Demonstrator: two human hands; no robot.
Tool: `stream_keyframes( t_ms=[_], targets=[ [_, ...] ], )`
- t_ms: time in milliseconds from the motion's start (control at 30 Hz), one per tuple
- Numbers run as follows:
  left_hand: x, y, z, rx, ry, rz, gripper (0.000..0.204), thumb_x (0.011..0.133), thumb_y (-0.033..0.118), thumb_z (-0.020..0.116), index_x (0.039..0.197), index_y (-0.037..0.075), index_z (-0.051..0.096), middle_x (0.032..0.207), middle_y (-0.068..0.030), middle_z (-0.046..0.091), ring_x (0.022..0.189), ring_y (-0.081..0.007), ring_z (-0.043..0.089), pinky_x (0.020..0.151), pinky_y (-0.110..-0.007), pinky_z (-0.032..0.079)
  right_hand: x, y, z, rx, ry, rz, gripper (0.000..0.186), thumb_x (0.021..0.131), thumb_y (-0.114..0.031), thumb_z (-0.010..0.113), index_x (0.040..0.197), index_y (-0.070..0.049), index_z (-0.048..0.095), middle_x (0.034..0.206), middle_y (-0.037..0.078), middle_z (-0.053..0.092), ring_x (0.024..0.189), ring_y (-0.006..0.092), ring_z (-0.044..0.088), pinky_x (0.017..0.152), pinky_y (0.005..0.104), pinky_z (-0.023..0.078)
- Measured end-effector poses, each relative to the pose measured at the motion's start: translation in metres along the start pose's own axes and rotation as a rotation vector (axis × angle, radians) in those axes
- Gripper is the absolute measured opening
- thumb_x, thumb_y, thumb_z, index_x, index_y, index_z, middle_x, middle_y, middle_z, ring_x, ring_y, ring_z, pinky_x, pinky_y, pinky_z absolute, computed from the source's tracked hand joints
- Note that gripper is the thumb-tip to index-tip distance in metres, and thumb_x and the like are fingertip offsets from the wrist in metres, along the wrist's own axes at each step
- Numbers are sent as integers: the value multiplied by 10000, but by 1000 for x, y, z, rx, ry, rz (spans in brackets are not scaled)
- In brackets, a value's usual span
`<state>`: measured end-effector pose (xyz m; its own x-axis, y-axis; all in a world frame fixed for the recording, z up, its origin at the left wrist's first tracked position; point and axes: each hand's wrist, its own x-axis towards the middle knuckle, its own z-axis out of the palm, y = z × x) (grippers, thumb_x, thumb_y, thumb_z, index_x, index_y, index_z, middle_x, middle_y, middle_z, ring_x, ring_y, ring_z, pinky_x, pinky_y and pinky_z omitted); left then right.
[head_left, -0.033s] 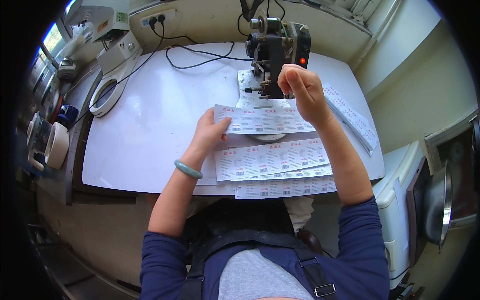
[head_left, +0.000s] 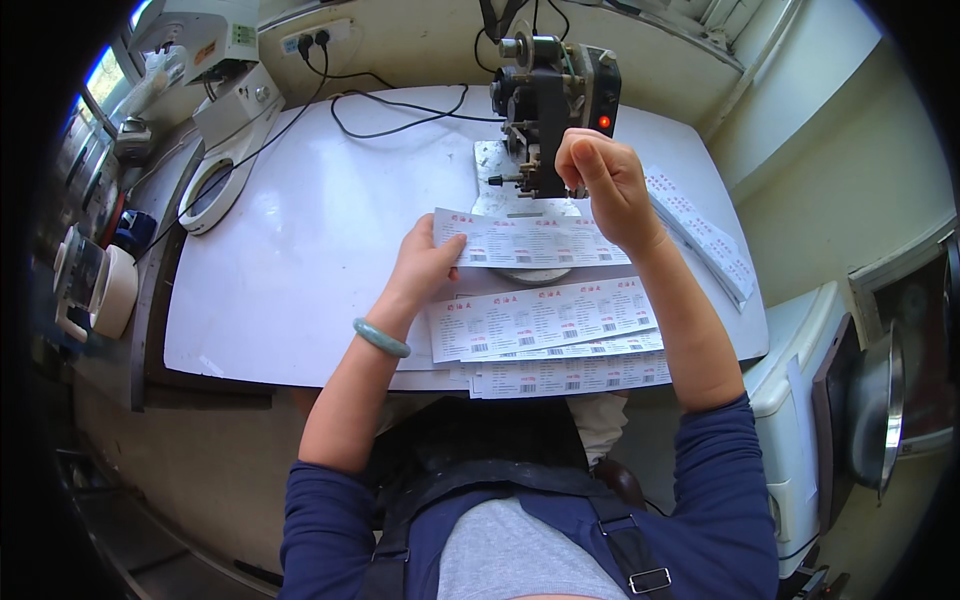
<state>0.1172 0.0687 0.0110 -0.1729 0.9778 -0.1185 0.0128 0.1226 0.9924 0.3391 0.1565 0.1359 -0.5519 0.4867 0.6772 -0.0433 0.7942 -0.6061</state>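
My left hand, with a green bangle on the wrist, pinches the left end of a white printed label strip. The strip lies across the front of the metal base plate of a black benchtop stamping machine with a red light. My right hand is closed in a fist at the machine's right front; whatever its fingers grip is hidden. My right forearm covers the strip's right end. Nearer to me lies an overlapping pile of similar label strips at the table's front edge.
More printed strips lie stacked at the table's right. A black cable curls across the back of the white table. At the left stands a pale machine with a ring-shaped base. A white cabinet adjoins the right side.
My left hand and the label strip have shifted slightly to the right. My right hand stays closed in the same place.
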Motion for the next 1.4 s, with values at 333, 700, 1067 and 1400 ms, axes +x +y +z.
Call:
stream_keyframes(
  t_ms=[333, 700, 1067, 1400],
  targets=[
    [7, -6, 29, 423, 128, 132, 744, 910, 190, 588, 1517, -91, 263, 1132, -318, 661, 1020, -420, 671, 917, -449, 520, -36, 16, 15, -218, 120, -50, 376, 1004, -210, 581, 676, -27, 550, 690, 103, 540, 602, 234, 519, 558, 341, 417],
    [-26, 16, 15, 1009, 186, 358, 661, 966, 265, 613, 1501, -37, 371, 1377, -284, 547, 1265, -394, 546, 1014, -477, 466, -34, 21, 6, -59, 50, -28, 486, 1061, -283, 527, 647, -28, 527, 641, 53, 461, 572, 152, 450, 524, 308, 357],
    [-45, -3, 74, 1116, -154, 698, 702, 1000, 476, 552, 1453, -53, 465, 1550, -233, 418, 1472, -366, 353, 1229, -486, 239, -7, 11, 3, -17, 93, -84, 480, 1057, -237, 544, 634, -10, 539, 616, 37, 471, 549, 124, 425, 493, 276, 313],
    [-54, 1, 50, 1114, -96, 657, 693, 980, 456, 595, 1419, -71, 492, 1541, -272, 402, 1463, -408, 341, 1218, -493, 257, -14, 15, 6, -60, 86, -147, 423, 1030, -183, 562, 647, -3, 558, 626, 57, 496, 542, 152, 460, 485, 289, 338]
  ],
)
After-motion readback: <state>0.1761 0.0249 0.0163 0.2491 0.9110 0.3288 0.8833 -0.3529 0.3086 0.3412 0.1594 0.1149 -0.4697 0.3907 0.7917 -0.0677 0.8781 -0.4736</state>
